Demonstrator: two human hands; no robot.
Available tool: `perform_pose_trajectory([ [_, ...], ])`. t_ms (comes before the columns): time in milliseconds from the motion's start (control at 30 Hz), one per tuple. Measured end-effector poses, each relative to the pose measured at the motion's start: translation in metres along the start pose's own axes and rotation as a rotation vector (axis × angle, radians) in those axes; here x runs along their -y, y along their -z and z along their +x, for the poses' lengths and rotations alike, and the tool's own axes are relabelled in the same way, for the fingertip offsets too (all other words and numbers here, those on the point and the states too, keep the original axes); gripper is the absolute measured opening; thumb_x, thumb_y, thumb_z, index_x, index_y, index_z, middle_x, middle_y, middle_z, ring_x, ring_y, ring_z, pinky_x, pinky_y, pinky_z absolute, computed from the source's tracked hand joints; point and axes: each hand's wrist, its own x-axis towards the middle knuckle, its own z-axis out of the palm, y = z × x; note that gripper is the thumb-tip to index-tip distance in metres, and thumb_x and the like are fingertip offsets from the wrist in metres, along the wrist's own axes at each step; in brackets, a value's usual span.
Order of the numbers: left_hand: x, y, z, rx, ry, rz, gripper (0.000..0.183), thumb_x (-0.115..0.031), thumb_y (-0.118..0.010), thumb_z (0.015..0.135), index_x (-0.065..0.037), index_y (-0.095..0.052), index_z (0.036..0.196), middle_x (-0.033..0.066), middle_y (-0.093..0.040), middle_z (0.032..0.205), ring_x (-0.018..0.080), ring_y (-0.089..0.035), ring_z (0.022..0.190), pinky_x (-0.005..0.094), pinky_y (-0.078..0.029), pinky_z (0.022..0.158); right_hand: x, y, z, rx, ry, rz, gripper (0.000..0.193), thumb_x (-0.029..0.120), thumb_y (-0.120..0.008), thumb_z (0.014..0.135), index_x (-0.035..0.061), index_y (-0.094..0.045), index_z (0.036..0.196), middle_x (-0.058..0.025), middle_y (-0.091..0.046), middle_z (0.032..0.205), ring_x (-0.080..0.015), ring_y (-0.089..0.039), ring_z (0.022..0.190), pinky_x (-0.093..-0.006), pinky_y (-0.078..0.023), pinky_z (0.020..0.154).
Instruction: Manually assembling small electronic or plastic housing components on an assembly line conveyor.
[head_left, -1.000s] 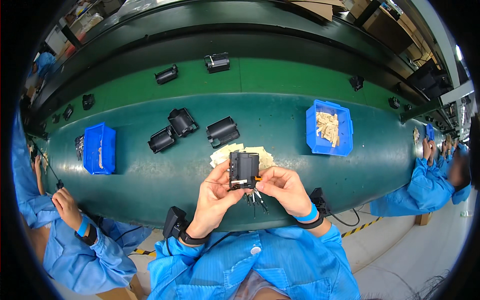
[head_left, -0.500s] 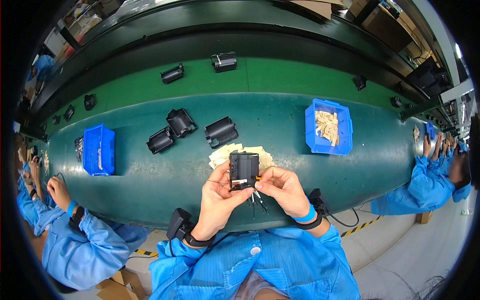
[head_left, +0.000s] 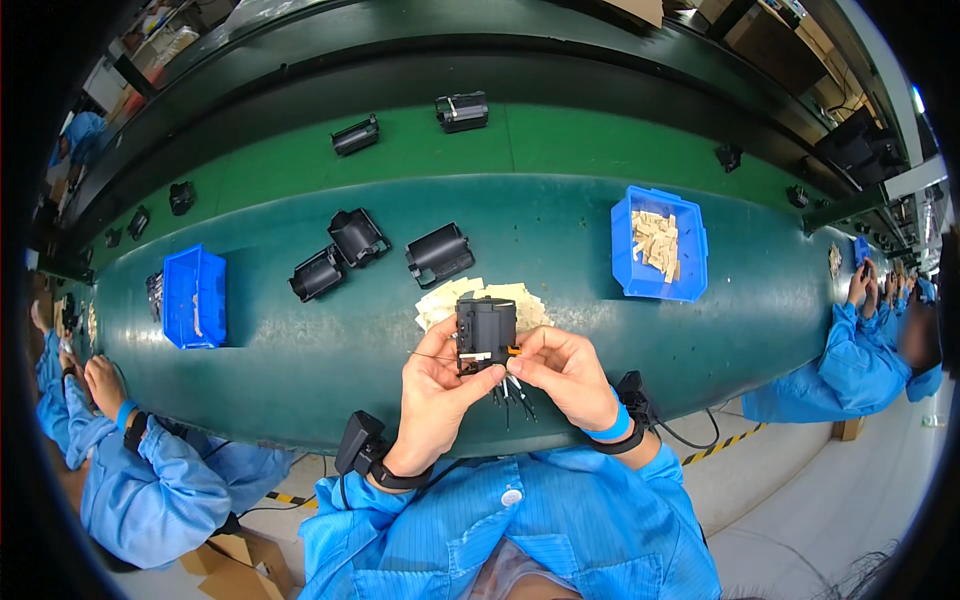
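Note:
Over the near middle of the bench I hold a black plastic housing (head_left: 487, 328) upright. My left hand (head_left: 432, 395) is closed around its left side and lower edge, the thumb pressed along the bottom. My right hand (head_left: 565, 375) pinches at the lower right corner, beside a small orange piece (head_left: 514, 351). Whether these fingers grip that piece or only the housing edge is hard to see. A thin wire sticks out leftward past my left fingers. Black-sleeved wire ends (head_left: 513, 390) hang below the housing. Behind it lies a heap of cream-coloured strips (head_left: 520, 296).
Several similar housings (head_left: 440, 254) lie on the bench (head_left: 330, 390) beyond my hands. A blue bin (head_left: 622, 245) with cream pieces stands right, another blue bin (head_left: 195, 300) left. More housings (head_left: 461, 112) sit on the green belt (head_left: 560, 145) behind. Co-workers in blue sit on both sides.
The housings on the belt have shifted slightly right. My hands keep their hold on the housing with little movement. The left co-worker's hand has moved slightly.

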Motion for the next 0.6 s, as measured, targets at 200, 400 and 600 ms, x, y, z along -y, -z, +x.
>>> perform_pose_trajectory([
  [200,0.0033,0.0033,0.0006,0.002,0.004,-0.016,0.059,0.015,-0.063,0.076,0.005,-0.039,0.130,0.0150,-0.059,0.114,0.0184,-0.060,0.102,0.0291,-0.051,0.087,0.0004,-0.0011,0.0002,0.003,-0.013,-0.019,0.006,0.002,-0.064,0.087,0.0020,-0.057,0.087,-0.0041,-0.064,0.089,-0.0080,-0.060,0.083,-0.0206,-0.048,0.071],
  [400,0.0044,0.0045,0.0004,-0.009,0.014,-0.034,0.060,0.016,-0.063,0.076,0.005,-0.039,0.130,0.0149,-0.059,0.114,0.0185,-0.060,0.102,0.0294,-0.051,0.087,-0.0019,-0.0012,0.0008,0.019,-0.006,-0.014,0.006,0.002,-0.064,0.087,0.0021,-0.057,0.087,-0.0045,-0.064,0.089,-0.0080,-0.060,0.082,-0.0207,-0.048,0.070],
  [600,0.0058,0.0057,0.0004,-0.025,0.063,-0.073,0.059,0.014,-0.063,0.076,0.006,-0.039,0.129,0.0135,-0.060,0.110,0.0166,-0.062,0.096,0.0289,-0.052,0.082,-0.0033,-0.0014,-0.0014,0.019,-0.044,-0.027,0.007,0.001,-0.065,0.085,0.0020,-0.057,0.086,-0.0052,-0.064,0.090,-0.0076,-0.059,0.080,-0.0195,-0.047,0.068],
])
